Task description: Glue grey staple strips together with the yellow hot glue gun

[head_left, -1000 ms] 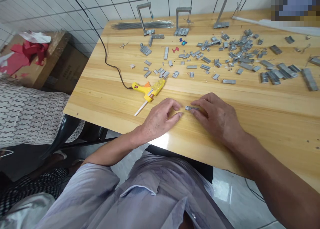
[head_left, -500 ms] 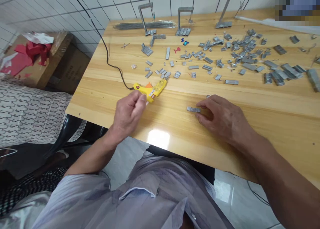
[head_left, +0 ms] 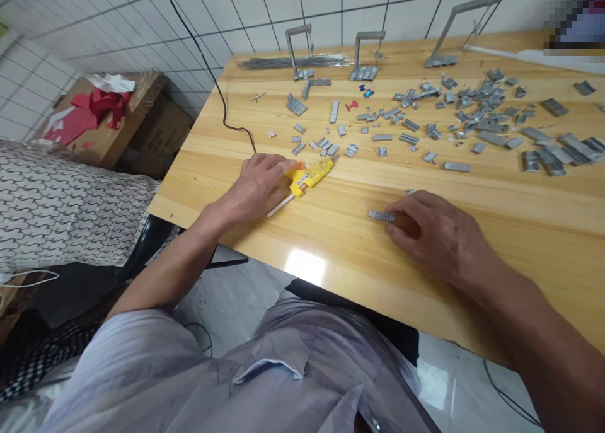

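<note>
A yellow hot glue gun (head_left: 316, 173) lies on the wooden table (head_left: 340, 250), its nozzle pointing up and to the right. Around its handle closes my left hand (head_left: 258, 186), which hides the grip and part of the fingers. From the gun's rear a white glue stick (head_left: 280, 205) sticks out. My right hand (head_left: 439, 228) pinches a small grey strip (head_left: 379, 216) between thumb and index finger, low over the tabletop. Another small grey bit (head_left: 410, 191) peeks out behind that hand's knuckles.
Many loose grey pieces (head_left: 489, 99) cover the table's back right. Several bent grey frames (head_left: 363, 74) stand along the tiled wall, near a bundle of thin wires (head_left: 293, 62). A black cord (head_left: 222, 99) runs down to the gun. Cardboard boxes (head_left: 151, 130) stand left.
My left hand has gone from a loose fist beside the glue gun to its handle, closing over it. The right hand still pinches the grey strip. The camera view has shifted left.
</note>
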`<state>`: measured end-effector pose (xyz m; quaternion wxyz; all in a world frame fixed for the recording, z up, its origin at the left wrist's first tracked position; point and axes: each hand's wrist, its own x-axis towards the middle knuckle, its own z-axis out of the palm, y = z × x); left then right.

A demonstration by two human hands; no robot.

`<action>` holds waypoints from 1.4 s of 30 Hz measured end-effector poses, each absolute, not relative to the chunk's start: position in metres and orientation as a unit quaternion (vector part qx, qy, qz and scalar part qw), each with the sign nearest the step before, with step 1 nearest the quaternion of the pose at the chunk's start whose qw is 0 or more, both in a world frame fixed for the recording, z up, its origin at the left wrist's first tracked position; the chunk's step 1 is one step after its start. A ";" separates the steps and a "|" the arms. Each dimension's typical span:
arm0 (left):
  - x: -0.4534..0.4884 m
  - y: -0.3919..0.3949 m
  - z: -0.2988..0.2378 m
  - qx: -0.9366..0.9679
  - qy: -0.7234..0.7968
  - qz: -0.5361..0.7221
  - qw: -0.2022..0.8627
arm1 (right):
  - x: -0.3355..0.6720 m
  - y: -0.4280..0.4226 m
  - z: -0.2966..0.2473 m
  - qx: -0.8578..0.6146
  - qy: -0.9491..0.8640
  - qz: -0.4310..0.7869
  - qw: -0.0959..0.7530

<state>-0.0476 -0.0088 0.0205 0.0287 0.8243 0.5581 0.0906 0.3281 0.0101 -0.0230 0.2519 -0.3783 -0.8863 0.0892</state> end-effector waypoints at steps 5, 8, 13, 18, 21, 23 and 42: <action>-0.047 0.012 0.009 0.843 0.535 0.044 -0.031 | 0.328 0.011 -0.021 -0.382 -0.886 0.097 0.243; -0.052 0.019 0.010 0.861 0.506 0.034 -0.028 | 0.329 0.012 -0.017 -0.376 -0.892 0.114 0.223; -0.053 0.007 0.031 0.875 0.476 0.093 0.011 | 0.330 0.013 -0.015 -0.379 -0.893 0.125 0.206; -0.026 -0.016 0.049 0.894 0.404 0.148 0.124 | 0.328 0.013 -0.016 -0.378 -0.895 0.124 0.201; -0.008 -0.019 0.049 0.893 0.389 0.125 0.186 | 0.327 0.013 -0.017 -0.382 -0.894 0.116 0.203; 0.000 -0.017 0.046 0.896 0.372 0.124 0.209 | 0.326 0.013 -0.018 -0.387 -0.892 0.115 0.202; 0.013 -0.005 0.037 0.895 0.352 0.105 0.254 | 0.326 0.014 -0.016 -0.371 -0.901 0.124 0.190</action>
